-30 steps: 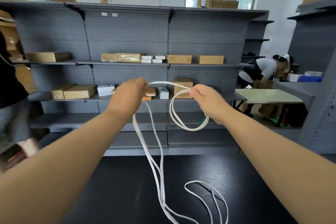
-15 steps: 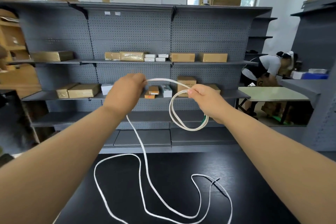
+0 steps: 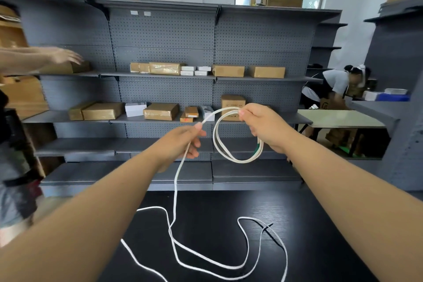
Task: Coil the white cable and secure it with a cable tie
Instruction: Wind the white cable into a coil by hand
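Observation:
My right hand pinches the top of a small coil of white cable held up in the air; a green end piece shows at the coil's right side. A short span of cable runs from that coil to my left hand, which grips the cable lower and to the left. From my left hand the cable drops to the black table and lies there in loose loops. A thin black cable tie lies on the table under one of those loops.
Grey pegboard shelving with cardboard boxes stands just beyond the table. Another person's hand reaches onto a box on the left shelf. A second person bends over boxes beside a pale table at the right.
My left hand has dropped lower and slid along the cable, away from my right hand. The slack has spread into wider loops on the table. Another person's arm has come in at the left.

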A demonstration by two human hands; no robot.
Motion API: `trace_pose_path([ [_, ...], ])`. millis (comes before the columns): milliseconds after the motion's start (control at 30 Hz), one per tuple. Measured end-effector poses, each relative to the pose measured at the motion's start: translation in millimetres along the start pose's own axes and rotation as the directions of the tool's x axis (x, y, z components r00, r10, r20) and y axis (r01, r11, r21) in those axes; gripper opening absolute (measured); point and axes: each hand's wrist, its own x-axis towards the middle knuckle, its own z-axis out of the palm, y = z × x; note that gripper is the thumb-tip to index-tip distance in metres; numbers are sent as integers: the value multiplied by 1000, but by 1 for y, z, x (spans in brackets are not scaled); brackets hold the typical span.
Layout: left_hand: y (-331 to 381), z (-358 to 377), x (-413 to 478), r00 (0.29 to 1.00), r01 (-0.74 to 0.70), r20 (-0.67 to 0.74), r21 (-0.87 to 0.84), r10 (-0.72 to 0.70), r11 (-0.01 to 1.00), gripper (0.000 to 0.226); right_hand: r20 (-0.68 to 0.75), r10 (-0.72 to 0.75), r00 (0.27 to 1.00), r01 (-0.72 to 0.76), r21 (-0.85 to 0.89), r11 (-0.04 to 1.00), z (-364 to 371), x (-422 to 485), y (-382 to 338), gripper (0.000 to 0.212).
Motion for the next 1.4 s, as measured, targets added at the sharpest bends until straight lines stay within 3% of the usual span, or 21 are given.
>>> trace_pose_path([
  [200,-4,35,3,996,-86,-34,-53,84,995,38,-22,-3,1000,4,63,998,-7,-2,0,28],
  [500,5,59,11,997,-78,-9,-251,78,965,39,-42,37,998,-27,223,974,-19,-6,8,22],
  [733,7,77,19,998,-56,-34,-459,46,887,42,-180,72,981,-26,246,969,-20,-7,14,28],
  [867,15,87,23,991,-101,-127,-491,43,866,40,-281,114,953,-16,331,944,-16,-9,16,28],
  [1033,27,93,25,948,-207,-301,-344,102,916,39,-291,236,927,-38,554,831,0,-12,25,30],
  [1233,33,75,32,915,-262,-294,87,276,961,36,22,249,968,-166,800,576,-1,-24,37,32],
  [1300,40,69,32,916,-262,-244,233,317,936,35,123,220,968,-231,784,576,-7,-25,40,29],
  [1400,49,65,29,933,-254,-134,414,335,874,34,151,204,967,-249,716,652,-15,-22,38,31],
])
